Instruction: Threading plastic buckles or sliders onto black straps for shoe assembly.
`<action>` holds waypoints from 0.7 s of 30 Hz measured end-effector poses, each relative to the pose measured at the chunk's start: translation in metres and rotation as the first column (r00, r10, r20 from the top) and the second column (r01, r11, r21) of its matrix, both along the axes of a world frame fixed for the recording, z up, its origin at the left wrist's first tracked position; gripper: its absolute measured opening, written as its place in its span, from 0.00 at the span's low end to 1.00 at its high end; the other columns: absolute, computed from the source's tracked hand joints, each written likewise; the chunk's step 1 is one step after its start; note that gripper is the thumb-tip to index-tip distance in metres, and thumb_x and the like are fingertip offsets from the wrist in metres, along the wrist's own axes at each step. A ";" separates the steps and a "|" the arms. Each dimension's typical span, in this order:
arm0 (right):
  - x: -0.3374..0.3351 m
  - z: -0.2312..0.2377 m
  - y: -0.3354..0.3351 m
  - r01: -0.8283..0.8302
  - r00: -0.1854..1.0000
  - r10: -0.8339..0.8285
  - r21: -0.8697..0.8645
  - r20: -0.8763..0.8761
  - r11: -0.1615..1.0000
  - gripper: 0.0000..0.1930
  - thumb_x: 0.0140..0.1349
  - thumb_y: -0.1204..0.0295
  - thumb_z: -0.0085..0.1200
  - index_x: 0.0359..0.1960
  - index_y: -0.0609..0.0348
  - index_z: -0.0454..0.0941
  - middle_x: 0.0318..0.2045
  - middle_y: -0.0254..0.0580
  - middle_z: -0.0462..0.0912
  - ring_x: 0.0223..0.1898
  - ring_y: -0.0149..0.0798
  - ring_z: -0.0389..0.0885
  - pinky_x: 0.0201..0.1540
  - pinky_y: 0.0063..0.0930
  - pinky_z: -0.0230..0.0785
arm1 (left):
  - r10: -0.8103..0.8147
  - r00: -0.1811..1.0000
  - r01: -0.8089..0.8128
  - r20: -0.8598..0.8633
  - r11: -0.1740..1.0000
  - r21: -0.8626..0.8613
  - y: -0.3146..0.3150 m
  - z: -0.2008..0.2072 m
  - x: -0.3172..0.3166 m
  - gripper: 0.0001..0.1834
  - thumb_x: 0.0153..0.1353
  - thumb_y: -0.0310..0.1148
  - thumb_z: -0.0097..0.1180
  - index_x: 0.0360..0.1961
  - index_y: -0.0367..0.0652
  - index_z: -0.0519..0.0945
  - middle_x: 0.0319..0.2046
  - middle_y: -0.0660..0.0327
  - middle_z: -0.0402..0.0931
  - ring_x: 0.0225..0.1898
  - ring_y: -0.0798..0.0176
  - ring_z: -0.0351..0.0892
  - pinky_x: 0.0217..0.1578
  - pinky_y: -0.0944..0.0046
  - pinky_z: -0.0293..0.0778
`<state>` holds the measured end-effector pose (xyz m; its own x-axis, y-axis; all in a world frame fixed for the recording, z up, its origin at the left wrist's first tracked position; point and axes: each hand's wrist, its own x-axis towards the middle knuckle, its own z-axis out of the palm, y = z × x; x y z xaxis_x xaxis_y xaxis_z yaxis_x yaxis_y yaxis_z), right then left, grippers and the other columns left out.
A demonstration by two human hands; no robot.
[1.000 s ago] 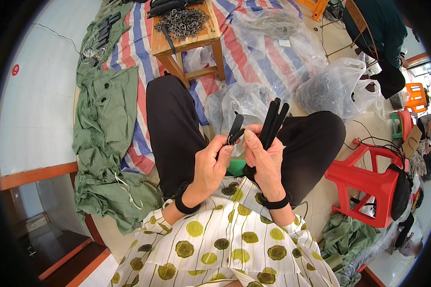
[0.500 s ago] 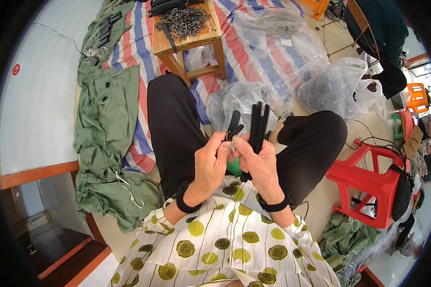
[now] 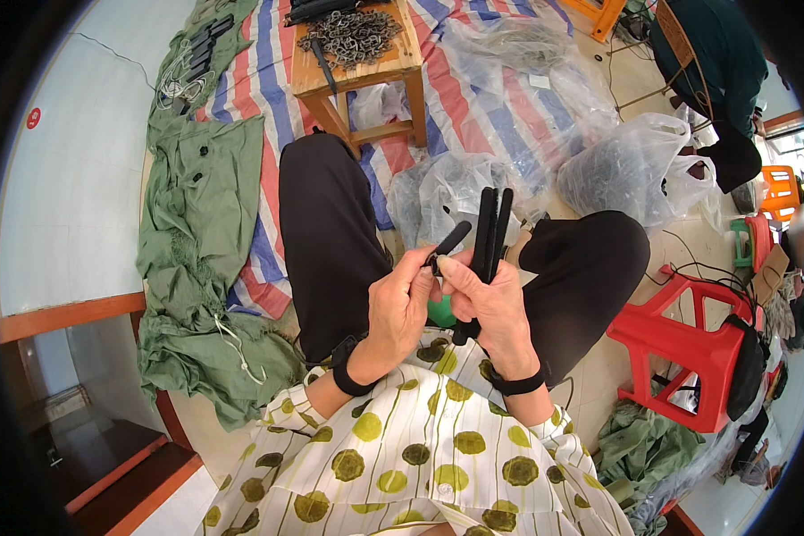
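In front of my lap, my left hand [image 3: 397,302] is closed, with thumb and fingertips on a short black strip [image 3: 455,238] that points up and to the right. A small piece of metal seems to show at its lower end, too small to make out fully. My right hand [image 3: 495,311] has its long black strips [image 3: 488,234] clasped upright in the palm, ends showing above and below the fist. Its thumb and forefinger pinch at the same spot as the left fingertips. Something green [image 3: 440,310] is partly hidden behind my hands.
A wooden stool [image 3: 389,67] ahead bears a heap of metal rings or buckles [image 3: 350,37] and black strips. Clear plastic bags [image 3: 621,165] lie on striped sheeting [image 3: 268,67]. Green cloth [image 3: 201,205] is at left, a red plastic stool [image 3: 679,344] at right. Another person [image 3: 715,71] sits far right.
The short black strip has swung from near upright to slanting right, and the second black end beside it no longer shows apart. The long strips have tilted slightly right; both hands stay together.
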<state>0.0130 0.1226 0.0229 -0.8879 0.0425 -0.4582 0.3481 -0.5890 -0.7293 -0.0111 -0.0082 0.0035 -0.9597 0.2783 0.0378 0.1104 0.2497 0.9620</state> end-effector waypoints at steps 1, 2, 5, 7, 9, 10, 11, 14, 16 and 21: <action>0.000 -0.002 0.001 0.017 1.000 -0.018 0.013 0.020 1.000 0.10 0.57 0.68 0.59 0.27 0.62 0.77 0.18 0.33 0.75 0.13 0.21 0.62 0.14 0.16 0.51 | 0.000 1.000 0.000 -0.003 1.000 -0.001 0.000 -0.001 0.000 0.14 0.67 0.35 0.44 0.46 0.37 0.74 0.20 0.61 0.73 0.21 0.72 0.71 0.24 0.71 0.68; 0.000 -0.003 0.002 0.035 0.999 -0.036 0.026 0.040 0.999 0.10 0.57 0.68 0.59 0.27 0.62 0.76 0.17 0.34 0.75 0.13 0.21 0.62 0.14 0.16 0.51 | 0.000 1.000 0.000 -0.005 1.000 -0.002 0.000 -0.001 0.000 0.12 0.66 0.31 0.44 0.46 0.39 0.74 0.18 0.59 0.73 0.20 0.69 0.72 0.22 0.69 0.68; -0.001 -0.004 0.000 0.023 0.999 -0.024 0.014 0.021 1.000 0.10 0.57 0.68 0.59 0.27 0.62 0.77 0.17 0.33 0.74 0.13 0.21 0.63 0.14 0.16 0.51 | -0.027 1.000 0.027 0.002 0.999 0.048 0.000 -0.002 -0.001 0.12 0.66 0.31 0.44 0.46 0.38 0.74 0.19 0.59 0.73 0.20 0.70 0.72 0.23 0.70 0.68; -0.003 -0.004 0.004 0.012 0.999 -0.012 -0.009 0.031 1.000 0.10 0.57 0.68 0.59 0.27 0.62 0.77 0.17 0.34 0.75 0.13 0.21 0.63 0.14 0.16 0.51 | -0.030 0.999 0.029 0.026 0.998 0.049 0.002 -0.001 -0.001 0.12 0.67 0.32 0.44 0.46 0.38 0.74 0.19 0.60 0.73 0.20 0.70 0.72 0.23 0.70 0.68; -0.003 -0.005 0.006 -0.004 0.999 0.005 -0.035 0.038 0.999 0.10 0.57 0.68 0.59 0.27 0.62 0.76 0.17 0.34 0.75 0.13 0.21 0.63 0.15 0.15 0.51 | -0.029 0.998 0.027 0.047 0.999 0.047 0.002 0.001 -0.001 0.12 0.67 0.32 0.43 0.46 0.38 0.74 0.19 0.60 0.73 0.21 0.70 0.72 0.23 0.70 0.68; -0.004 -0.004 0.006 -0.040 0.999 0.041 -0.008 0.022 0.999 0.09 0.57 0.68 0.59 0.28 0.62 0.77 0.18 0.34 0.75 0.13 0.21 0.63 0.15 0.15 0.51 | -0.020 0.996 0.015 0.087 0.998 0.055 0.001 0.002 -0.001 0.12 0.67 0.32 0.43 0.46 0.38 0.74 0.19 0.60 0.73 0.21 0.70 0.72 0.23 0.70 0.68; -0.004 -0.004 0.006 -0.077 0.997 0.076 0.019 0.008 0.997 0.09 0.57 0.69 0.59 0.28 0.62 0.77 0.18 0.34 0.76 0.13 0.21 0.63 0.15 0.15 0.51 | -0.011 0.992 0.003 0.127 0.998 0.062 0.001 0.003 -0.001 0.13 0.67 0.33 0.43 0.47 0.38 0.74 0.20 0.60 0.73 0.21 0.70 0.72 0.24 0.70 0.68; -0.004 -0.001 0.008 -0.088 0.996 0.088 0.033 0.010 0.996 0.09 0.57 0.69 0.59 0.28 0.63 0.77 0.19 0.35 0.76 0.14 0.20 0.63 0.15 0.15 0.51 | -0.026 0.992 0.020 0.124 0.999 0.050 0.002 0.002 0.000 0.14 0.68 0.34 0.41 0.47 0.38 0.73 0.21 0.60 0.74 0.22 0.70 0.72 0.24 0.70 0.68; -0.005 0.000 0.010 -0.114 0.993 0.113 0.050 0.019 0.992 0.08 0.57 0.70 0.59 0.28 0.63 0.77 0.18 0.34 0.76 0.14 0.20 0.62 0.15 0.15 0.51 | -0.036 0.993 0.031 0.110 0.998 0.048 0.001 0.002 0.000 0.14 0.68 0.34 0.41 0.48 0.38 0.73 0.21 0.59 0.74 0.22 0.70 0.72 0.24 0.70 0.69; -0.005 -0.008 0.009 -0.068 0.998 0.069 0.050 -0.004 0.996 0.08 0.57 0.69 0.59 0.29 0.63 0.77 0.18 0.34 0.76 0.14 0.20 0.62 0.15 0.15 0.50 | -0.062 0.991 0.059 0.122 0.998 0.030 0.000 0.001 -0.002 0.14 0.68 0.33 0.40 0.49 0.37 0.71 0.22 0.58 0.73 0.22 0.68 0.73 0.25 0.68 0.69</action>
<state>0.0076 0.1311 0.0150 -0.8919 0.0042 -0.4522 0.3825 -0.5267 -0.7592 -0.0128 -0.0083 0.0047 -0.9388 0.3368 -0.0714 0.0048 0.2202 0.9755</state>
